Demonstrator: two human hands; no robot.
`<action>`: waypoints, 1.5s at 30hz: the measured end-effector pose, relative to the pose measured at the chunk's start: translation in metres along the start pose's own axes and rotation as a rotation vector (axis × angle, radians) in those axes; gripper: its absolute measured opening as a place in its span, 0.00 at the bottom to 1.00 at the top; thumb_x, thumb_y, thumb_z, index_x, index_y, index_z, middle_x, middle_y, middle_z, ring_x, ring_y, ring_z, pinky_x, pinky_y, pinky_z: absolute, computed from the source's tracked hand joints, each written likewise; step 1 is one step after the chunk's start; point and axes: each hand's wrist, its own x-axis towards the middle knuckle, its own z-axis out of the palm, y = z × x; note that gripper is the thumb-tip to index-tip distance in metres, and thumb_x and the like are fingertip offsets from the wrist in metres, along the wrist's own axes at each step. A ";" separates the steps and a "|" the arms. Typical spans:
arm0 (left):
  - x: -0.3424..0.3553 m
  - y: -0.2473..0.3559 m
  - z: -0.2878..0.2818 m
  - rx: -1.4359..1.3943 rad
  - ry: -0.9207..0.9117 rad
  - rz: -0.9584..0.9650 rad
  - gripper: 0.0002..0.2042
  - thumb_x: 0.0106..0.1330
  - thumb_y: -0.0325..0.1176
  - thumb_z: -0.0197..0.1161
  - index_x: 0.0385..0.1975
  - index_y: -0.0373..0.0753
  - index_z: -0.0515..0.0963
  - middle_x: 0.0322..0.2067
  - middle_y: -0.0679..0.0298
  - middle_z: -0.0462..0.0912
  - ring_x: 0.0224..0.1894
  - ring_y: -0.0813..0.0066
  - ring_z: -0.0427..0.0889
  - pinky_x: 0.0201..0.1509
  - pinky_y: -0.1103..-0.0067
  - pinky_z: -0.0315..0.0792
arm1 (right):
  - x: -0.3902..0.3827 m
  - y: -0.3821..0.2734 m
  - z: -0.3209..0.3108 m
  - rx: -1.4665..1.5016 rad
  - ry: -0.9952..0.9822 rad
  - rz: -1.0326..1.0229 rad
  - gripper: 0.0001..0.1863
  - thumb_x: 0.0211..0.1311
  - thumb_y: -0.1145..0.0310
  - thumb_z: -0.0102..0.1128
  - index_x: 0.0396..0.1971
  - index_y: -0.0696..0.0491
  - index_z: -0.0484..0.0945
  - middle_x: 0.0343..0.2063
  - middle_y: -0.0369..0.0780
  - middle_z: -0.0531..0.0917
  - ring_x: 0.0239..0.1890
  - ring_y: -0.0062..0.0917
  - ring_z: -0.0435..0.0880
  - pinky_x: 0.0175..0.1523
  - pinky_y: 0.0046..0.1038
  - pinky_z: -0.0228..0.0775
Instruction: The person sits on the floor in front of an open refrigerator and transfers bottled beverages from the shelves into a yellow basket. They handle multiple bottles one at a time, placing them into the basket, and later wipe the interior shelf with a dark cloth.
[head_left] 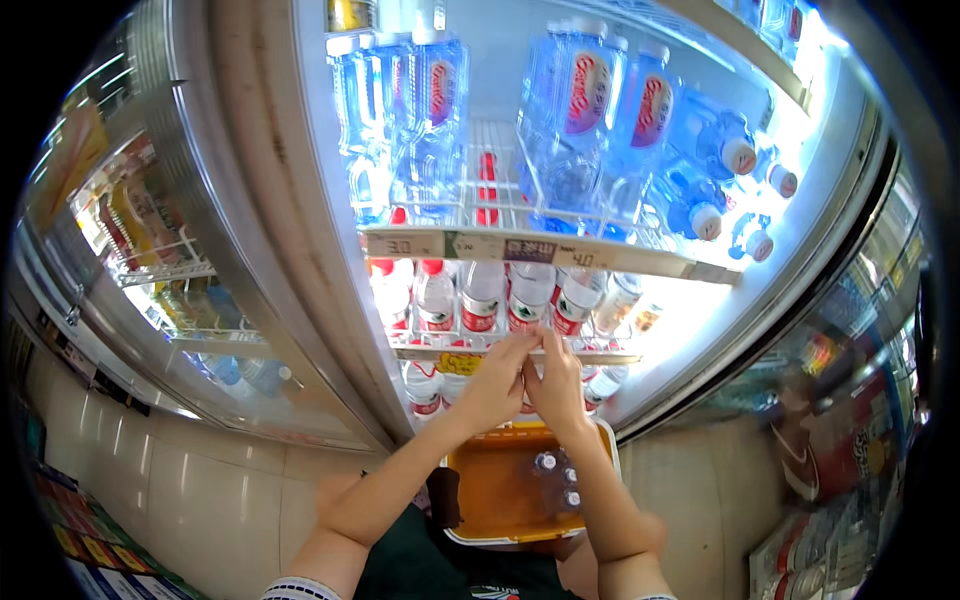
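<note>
Left hand (pixel 497 378) and right hand (pixel 556 385) together, fingers bent, tips meeting in front of the shelf edge (pixel 615 358), unclear whether either grips anything, row of red-labelled clear bottles (pixel 528 300) just beyond the fingertips, orange basket (pixel 495 500) below the hands

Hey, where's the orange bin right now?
In the head view, the orange bin sits at lower centre, below the left hand and right hand, by the cooler, with white-capped bottles inside toward its right.
</note>
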 end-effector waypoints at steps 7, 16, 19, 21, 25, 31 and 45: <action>0.098 0.051 -0.119 0.387 0.602 0.209 0.24 0.56 0.18 0.51 0.57 0.33 0.65 0.53 0.52 0.71 0.57 0.55 0.70 0.60 0.68 0.65 | 0.144 -0.116 -0.024 0.171 0.171 -0.350 0.19 0.55 0.75 0.59 0.47 0.58 0.69 0.40 0.51 0.79 0.39 0.44 0.80 0.43 0.36 0.72; 0.150 0.014 -0.138 0.705 0.745 0.264 0.32 0.61 0.24 0.58 0.63 0.27 0.49 0.62 0.38 0.57 0.63 0.42 0.61 0.65 0.61 0.61 | 0.286 -0.171 -0.006 -0.027 0.132 -0.077 0.47 0.45 0.47 0.69 0.58 0.64 0.61 0.46 0.55 0.78 0.52 0.45 0.77 0.55 0.39 0.69; 0.150 0.013 -0.136 0.678 0.764 0.264 0.33 0.62 0.25 0.59 0.63 0.26 0.48 0.62 0.37 0.57 0.64 0.41 0.60 0.65 0.60 0.61 | 0.307 -0.167 0.002 -0.090 0.042 -0.009 0.42 0.42 0.46 0.70 0.52 0.62 0.71 0.40 0.50 0.83 0.49 0.41 0.81 0.55 0.37 0.69; 0.151 0.012 -0.134 0.656 0.762 0.272 0.33 0.62 0.26 0.59 0.63 0.25 0.48 0.61 0.36 0.57 0.64 0.41 0.60 0.65 0.60 0.60 | 0.309 -0.171 -0.006 -0.055 -0.061 0.056 0.34 0.39 0.47 0.72 0.42 0.59 0.80 0.39 0.48 0.84 0.47 0.38 0.82 0.54 0.34 0.70; 0.150 0.012 -0.134 0.681 0.779 0.268 0.34 0.63 0.29 0.60 0.63 0.25 0.47 0.60 0.35 0.58 0.63 0.40 0.62 0.65 0.59 0.60 | 0.287 -0.190 -0.028 -0.054 -0.147 0.024 0.31 0.37 0.50 0.73 0.40 0.57 0.82 0.38 0.47 0.84 0.45 0.34 0.83 0.53 0.32 0.71; 0.146 0.012 -0.132 0.554 0.761 0.296 0.40 0.62 0.32 0.63 0.64 0.25 0.42 0.60 0.37 0.57 0.61 0.41 0.62 0.64 0.58 0.59 | 0.217 -0.213 -0.046 -0.134 0.063 -0.242 0.31 0.34 0.53 0.74 0.39 0.60 0.81 0.35 0.48 0.83 0.41 0.36 0.82 0.49 0.32 0.72; 0.039 0.090 -0.026 0.111 0.520 0.461 0.40 0.51 0.24 0.67 0.64 0.32 0.51 0.61 0.44 0.60 0.60 0.45 0.63 0.62 0.58 0.58 | 0.046 -0.189 -0.134 0.039 0.171 -0.003 0.31 0.37 0.69 0.78 0.45 0.57 0.75 0.39 0.38 0.80 0.42 0.23 0.82 0.44 0.25 0.77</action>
